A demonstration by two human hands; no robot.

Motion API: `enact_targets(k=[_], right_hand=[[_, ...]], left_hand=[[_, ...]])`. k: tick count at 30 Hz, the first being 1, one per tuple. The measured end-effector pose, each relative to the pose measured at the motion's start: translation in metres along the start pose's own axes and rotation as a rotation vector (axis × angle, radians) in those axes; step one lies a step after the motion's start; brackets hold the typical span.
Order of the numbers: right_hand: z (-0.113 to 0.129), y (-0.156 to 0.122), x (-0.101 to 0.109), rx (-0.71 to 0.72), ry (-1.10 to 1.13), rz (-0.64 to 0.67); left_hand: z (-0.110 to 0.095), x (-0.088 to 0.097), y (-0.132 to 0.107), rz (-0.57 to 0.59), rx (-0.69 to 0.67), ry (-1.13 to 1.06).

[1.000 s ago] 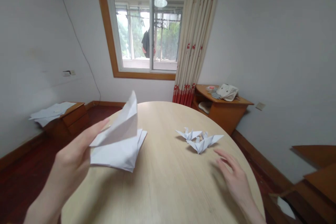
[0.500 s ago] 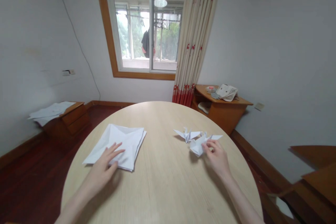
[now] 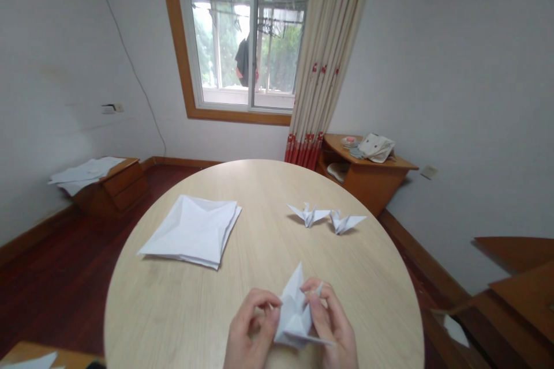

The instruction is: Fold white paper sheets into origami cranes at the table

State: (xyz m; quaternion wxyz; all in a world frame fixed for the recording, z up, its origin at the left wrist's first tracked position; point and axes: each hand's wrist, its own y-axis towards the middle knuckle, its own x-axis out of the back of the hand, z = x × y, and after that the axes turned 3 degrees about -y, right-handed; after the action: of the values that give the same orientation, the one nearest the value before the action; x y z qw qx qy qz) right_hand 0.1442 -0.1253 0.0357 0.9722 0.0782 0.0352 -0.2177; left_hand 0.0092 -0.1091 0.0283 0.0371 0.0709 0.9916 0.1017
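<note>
A folded white paper crane [image 3: 296,314] is held between both hands near the front of the round table, one pointed part standing up. My left hand [image 3: 253,326] pinches its left side between thumb and fingers. My right hand [image 3: 331,323] grips the right side, with a thin paper tip poking out by the forefinger. Farther back on the right stand two finished-looking paper cranes, a left crane [image 3: 308,216] and a right crane [image 3: 344,222], wings spread. To the left lies a stack of creased white paper sheets [image 3: 190,230], apart from my hands.
The round wooden table [image 3: 259,184] fills the middle. Behind it on the right, a corner cabinet [image 3: 367,179] carries a cloth bag [image 3: 377,147]. A low drawer unit [image 3: 123,187] with papers stands at the left wall. Wooden furniture [image 3: 519,300] is at the right.
My right hand has brought the third crane from beside the other two to the table's front. My left hand has left the paper stack and now pinches this crane as well.
</note>
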Motion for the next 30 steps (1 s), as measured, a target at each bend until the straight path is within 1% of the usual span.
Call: enact_targets(k=[2, 3, 4, 9, 10, 12, 14, 16, 20, 23, 25, 27, 30], right_hand=[[-0.001, -0.003, -0.002, -0.105, 0.101, 0.034], [0.0, -0.004, -0.003, -0.146, 0.142, 0.062], [0.001, -0.005, -0.003, -0.177, 0.173, 0.095], [0.009, -0.009, -0.003, -0.256, 0.231, 0.267], [0.01, -0.009, -0.002, -0.269, 0.227, 0.3], [0.01, -0.009, 0.0, -0.27, 0.199, 0.357], [0.009, -0.009, 0.003, -0.237, 0.151, 0.383], [0.009, -0.008, 0.005, -0.176, 0.099, 0.374], [0.009, -0.009, 0.005, -0.071, 0.045, 0.341], [0.009, -0.012, 0.002, -0.075, 0.04, 0.356], [0.007, -0.016, 0.0, -0.088, 0.059, 0.368], [0.003, -0.02, -0.002, -0.107, 0.096, 0.38], [-0.005, -0.027, -0.005, -0.167, 0.185, 0.428]], left_hand=[[0.002, 0.003, -0.001, -0.017, 0.029, -0.067], [0.001, 0.005, -0.001, 0.003, 0.013, -0.075], [-0.002, 0.006, -0.001, 0.044, -0.022, -0.063], [-0.014, 0.017, 0.004, 0.333, -0.234, 0.091], [-0.014, 0.02, 0.004, 0.374, -0.251, 0.09], [-0.011, 0.025, 0.005, 0.408, -0.235, 0.06], [-0.007, 0.028, 0.005, 0.386, -0.177, 0.023], [-0.005, 0.028, 0.005, 0.346, -0.102, -0.018], [-0.008, 0.021, 0.005, 0.303, 0.04, -0.149], [-0.01, 0.015, 0.002, 0.256, 0.13, -0.286], [-0.01, 0.012, 0.0, 0.194, 0.209, -0.357], [-0.009, 0.009, -0.002, 0.122, 0.261, -0.37], [-0.008, 0.004, -0.005, -0.035, 0.274, -0.319]])
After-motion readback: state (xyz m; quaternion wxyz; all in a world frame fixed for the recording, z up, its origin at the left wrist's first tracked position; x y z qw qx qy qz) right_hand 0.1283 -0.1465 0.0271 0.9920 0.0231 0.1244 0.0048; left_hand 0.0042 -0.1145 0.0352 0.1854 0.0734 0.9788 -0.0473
